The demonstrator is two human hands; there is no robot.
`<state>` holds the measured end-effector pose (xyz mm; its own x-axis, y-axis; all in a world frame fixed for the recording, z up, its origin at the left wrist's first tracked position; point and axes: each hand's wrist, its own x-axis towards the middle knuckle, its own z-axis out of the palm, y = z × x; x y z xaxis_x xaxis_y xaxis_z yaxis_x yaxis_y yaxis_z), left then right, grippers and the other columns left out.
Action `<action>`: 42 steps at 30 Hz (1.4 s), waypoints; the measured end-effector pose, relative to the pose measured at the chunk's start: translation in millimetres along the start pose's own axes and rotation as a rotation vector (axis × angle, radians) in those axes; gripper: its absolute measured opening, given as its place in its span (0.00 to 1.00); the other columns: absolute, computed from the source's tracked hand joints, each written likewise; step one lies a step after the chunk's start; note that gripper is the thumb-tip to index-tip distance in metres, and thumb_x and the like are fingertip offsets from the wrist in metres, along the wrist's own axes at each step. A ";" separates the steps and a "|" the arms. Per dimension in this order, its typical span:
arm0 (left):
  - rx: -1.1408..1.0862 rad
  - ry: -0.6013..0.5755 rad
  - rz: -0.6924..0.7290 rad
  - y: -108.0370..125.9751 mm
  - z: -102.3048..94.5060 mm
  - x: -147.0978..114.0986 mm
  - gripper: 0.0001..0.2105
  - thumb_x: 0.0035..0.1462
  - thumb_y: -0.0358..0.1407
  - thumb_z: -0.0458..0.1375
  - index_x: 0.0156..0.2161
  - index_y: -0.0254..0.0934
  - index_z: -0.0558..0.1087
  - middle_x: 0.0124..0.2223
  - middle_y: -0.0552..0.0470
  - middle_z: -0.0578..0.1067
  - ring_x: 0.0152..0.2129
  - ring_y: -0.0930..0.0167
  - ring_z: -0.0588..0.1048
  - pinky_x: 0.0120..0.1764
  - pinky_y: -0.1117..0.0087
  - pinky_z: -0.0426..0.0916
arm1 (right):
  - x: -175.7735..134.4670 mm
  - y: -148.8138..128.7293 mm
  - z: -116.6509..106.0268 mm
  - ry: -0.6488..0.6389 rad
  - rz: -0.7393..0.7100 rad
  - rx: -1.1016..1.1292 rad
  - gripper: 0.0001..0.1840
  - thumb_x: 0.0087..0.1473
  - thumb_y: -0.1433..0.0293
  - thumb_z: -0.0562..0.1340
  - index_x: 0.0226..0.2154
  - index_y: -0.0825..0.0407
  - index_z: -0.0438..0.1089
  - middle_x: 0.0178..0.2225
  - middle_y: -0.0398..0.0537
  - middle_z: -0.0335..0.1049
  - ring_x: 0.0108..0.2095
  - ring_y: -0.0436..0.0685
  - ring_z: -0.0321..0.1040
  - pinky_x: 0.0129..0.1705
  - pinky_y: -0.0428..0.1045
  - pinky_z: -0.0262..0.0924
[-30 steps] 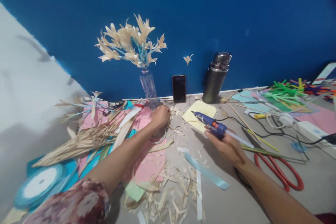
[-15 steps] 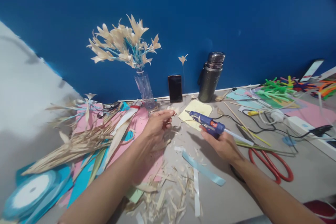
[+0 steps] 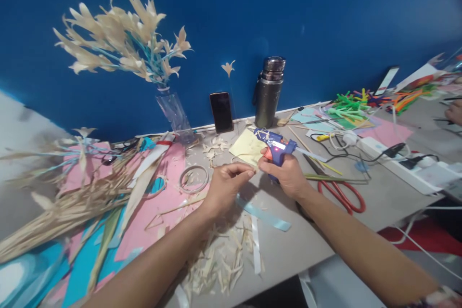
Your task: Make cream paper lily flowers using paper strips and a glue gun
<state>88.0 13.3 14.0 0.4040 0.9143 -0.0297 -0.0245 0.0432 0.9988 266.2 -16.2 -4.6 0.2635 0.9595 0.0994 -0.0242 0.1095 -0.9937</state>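
Observation:
My right hand is wrapped round the grip of a blue hot glue gun, a clear glue stick jutting from its back and its nozzle pointing left. Close beside it, my left hand has thumb and fingers pinched together; whatever lies between the fingertips is too small to make out. Behind the gun lies a yellow paper sheet. Dried-husk scraps and a light blue ribbon strip lie below my hands. A single husk flower stands upright on a thin stem at the back.
Husk flowers fill a clear bottle at the back left. A phone and a flask stand by the wall. Red-handled scissors, a power strip and cables lie right. A tape ring rests left. Another person's hand shows far right.
The view has swung to the right. My hands have come closer together, and the glue gun is now held more upright, with its grip in sight. The tape ring has come into sight.

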 end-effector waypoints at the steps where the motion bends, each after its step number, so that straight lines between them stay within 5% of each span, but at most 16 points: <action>1: -0.001 -0.017 -0.008 0.0 -0.9 0.0 0.08 0.48 0.38 0.69 0.30 0.35 0.83 0.32 0.48 0.80 0.24 0.74 0.70 0.27 0.73 0.64 | -0.8 -1.0 0.2 -0.003 -0.002 -0.008 0.21 0.43 0.62 0.72 0.39 0.52 0.71 0.27 0.40 0.72 0.28 0.54 0.68 0.36 0.50 0.63; 9: -0.012 -0.147 -0.109 4.2 -4.7 1.1 0.07 0.48 0.37 0.69 0.29 0.34 0.81 0.28 0.49 0.78 0.21 0.73 0.74 0.28 0.71 0.69 | -4.0 -5.1 0.4 -0.039 0.023 -0.090 0.20 0.43 0.63 0.72 0.39 0.53 0.73 0.29 0.41 0.72 0.29 0.53 0.67 0.36 0.51 0.63; 21: -0.072 -0.164 -0.036 4.6 -9.6 1.4 0.08 0.47 0.38 0.71 0.28 0.35 0.81 0.34 0.47 0.80 0.28 0.71 0.76 0.30 0.71 0.70 | -1.2 0.1 -6.6 -0.038 0.012 0.072 0.20 0.47 0.61 0.71 0.41 0.53 0.72 0.27 0.43 0.74 0.26 0.53 0.64 0.32 0.50 0.59; 25: 0.133 -0.150 0.215 1.2 -10.2 0.9 0.05 0.55 0.35 0.66 0.31 0.37 0.81 0.37 0.46 0.81 0.33 0.67 0.78 0.36 0.68 0.71 | -2.9 -2.4 -7.8 -0.113 -0.017 0.132 0.20 0.48 0.62 0.70 0.43 0.52 0.71 0.29 0.43 0.75 0.26 0.52 0.63 0.33 0.50 0.58; 28: 0.468 -0.136 0.567 -4.0 -12.2 1.1 0.07 0.62 0.31 0.59 0.34 0.38 0.80 0.38 0.45 0.81 0.37 0.66 0.78 0.42 0.66 0.70 | -4.5 -4.7 -7.4 -0.136 -0.019 0.123 0.21 0.49 0.61 0.70 0.44 0.52 0.71 0.31 0.44 0.75 0.28 0.53 0.64 0.34 0.50 0.58; 33: 1.082 -0.054 1.036 -9.2 -17.1 -2.3 0.10 0.67 0.28 0.53 0.42 0.37 0.77 0.42 0.44 0.81 0.36 0.65 0.75 0.38 0.64 0.64 | -4.5 -3.9 -7.0 -0.103 -0.008 0.117 0.21 0.48 0.60 0.71 0.44 0.52 0.71 0.31 0.43 0.74 0.30 0.54 0.65 0.36 0.50 0.59; 37: 1.336 -0.027 1.214 -6.2 -17.6 -6.6 0.11 0.68 0.27 0.50 0.43 0.36 0.76 0.42 0.45 0.81 0.37 0.64 0.74 0.37 0.62 0.61 | -4.7 -1.9 -7.7 -0.132 -0.007 0.120 0.21 0.51 0.57 0.69 0.44 0.52 0.72 0.30 0.44 0.75 0.27 0.53 0.62 0.32 0.50 0.57; 42: 1.337 -0.046 1.259 -6.6 -17.2 -7.2 0.10 0.68 0.27 0.51 0.45 0.33 0.75 0.43 0.43 0.81 0.38 0.63 0.73 0.38 0.60 0.61 | -6.7 -4.0 -6.3 -0.119 0.027 0.072 0.21 0.49 0.60 0.71 0.43 0.52 0.73 0.28 0.42 0.73 0.27 0.53 0.65 0.32 0.49 0.59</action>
<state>69.5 13.4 6.9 0.7465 0.1352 0.6515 0.3525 -0.9108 -0.2148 270.6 -24.7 -1.6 0.1460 0.9858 0.0824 -0.0999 0.0976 -0.9902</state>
